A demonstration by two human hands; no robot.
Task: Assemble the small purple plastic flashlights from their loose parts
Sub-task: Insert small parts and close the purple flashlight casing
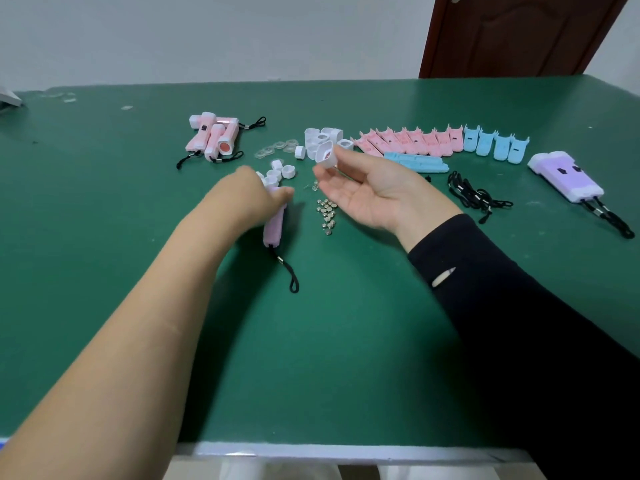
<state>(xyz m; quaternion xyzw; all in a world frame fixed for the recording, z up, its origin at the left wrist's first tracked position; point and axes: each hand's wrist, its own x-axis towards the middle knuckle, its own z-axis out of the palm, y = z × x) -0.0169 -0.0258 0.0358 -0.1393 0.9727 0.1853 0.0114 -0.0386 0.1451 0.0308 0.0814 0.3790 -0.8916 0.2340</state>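
Flashlight body (274, 224) pale purple, corded; cap (326, 156) white.

Flashlight (274, 223) head behind blurred left fingers (281, 194)

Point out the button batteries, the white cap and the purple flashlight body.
button batteries (327, 213): head view, middle of pile.
white cap (326, 161): head view, its outer wall.
purple flashlight body (274, 225): head view, lower barrel.

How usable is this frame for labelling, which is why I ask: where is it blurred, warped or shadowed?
Head view: the left hand holding the pale purple plastic flashlight body is motion-blurred; the right hand pinching the white square plastic cap is sharper; the far edge of the green table bows from the wide lens; soft shadows lie under both hands; no glare.
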